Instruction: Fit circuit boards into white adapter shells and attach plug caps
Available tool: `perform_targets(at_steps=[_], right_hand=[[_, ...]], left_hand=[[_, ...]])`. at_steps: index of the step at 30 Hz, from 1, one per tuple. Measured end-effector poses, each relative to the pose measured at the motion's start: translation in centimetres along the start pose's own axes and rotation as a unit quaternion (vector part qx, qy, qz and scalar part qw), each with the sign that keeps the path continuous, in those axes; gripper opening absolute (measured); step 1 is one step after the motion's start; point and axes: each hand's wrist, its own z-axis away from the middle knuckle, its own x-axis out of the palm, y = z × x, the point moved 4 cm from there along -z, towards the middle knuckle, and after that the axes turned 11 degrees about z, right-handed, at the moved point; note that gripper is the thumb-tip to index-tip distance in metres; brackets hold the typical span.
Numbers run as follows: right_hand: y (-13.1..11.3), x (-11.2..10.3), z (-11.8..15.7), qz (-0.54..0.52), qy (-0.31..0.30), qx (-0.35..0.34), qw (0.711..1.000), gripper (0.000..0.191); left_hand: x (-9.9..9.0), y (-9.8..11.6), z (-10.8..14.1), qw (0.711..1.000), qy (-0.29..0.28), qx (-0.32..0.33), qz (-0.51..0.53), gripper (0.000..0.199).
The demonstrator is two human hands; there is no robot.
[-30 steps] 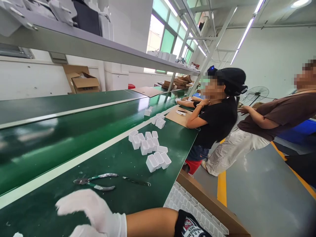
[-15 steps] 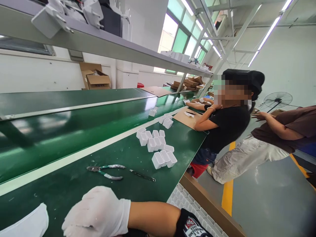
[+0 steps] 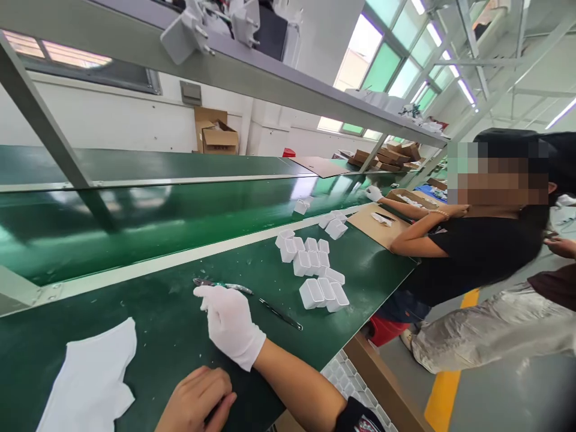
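My right hand (image 3: pixel 231 324), in a white glove, has its fingers curled together, with nothing visible in them. It hangs over the pliers (image 3: pixel 204 282) and hides part of their handles; whether it touches them I cannot tell. My left hand (image 3: pixel 198 399) is bare and loosely closed at the bottom edge, with no object showing in it. White cloth (image 3: pixel 92 381), perhaps a glove, lies flat on the green table at the left. Black tweezers (image 3: pixel 281 314) lie right of my right hand. Several white plastic housings (image 3: pixel 312 294) stand in groups beyond them.
A box (image 3: pixel 360 384) of white parts stands below the table's right edge. A person (image 3: pixel 486 246) in black sits at the right beside a brown board (image 3: pixel 371 222); another person stands behind. An overhead shelf (image 3: pixel 252 75) crosses the view, with a post (image 3: pixel 42 114) at the left.
The view has swung left. My right hand has moved forward from the front edge to over the pliers. My bare left hand has come into sight, and more of the white cloth shows.
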Motion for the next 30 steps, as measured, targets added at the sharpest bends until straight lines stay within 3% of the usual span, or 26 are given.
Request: perform_targets(at_steps=[8, 30], right_hand=[[0.4, -0.3, -0.2, 0.010, -0.016, 0.027, 0.999, 0.039], [-1.0, -0.1, 0.3, 0.074, -0.104, -0.016, 0.992, 0.039]], left_hand=[[-0.8, 0.0, -0.9, 0.999, 0.022, 0.018, -0.046, 0.027], [-0.7, 0.1, -1.1, 0.999, 0.018, 0.023, -0.020, 0.028]])
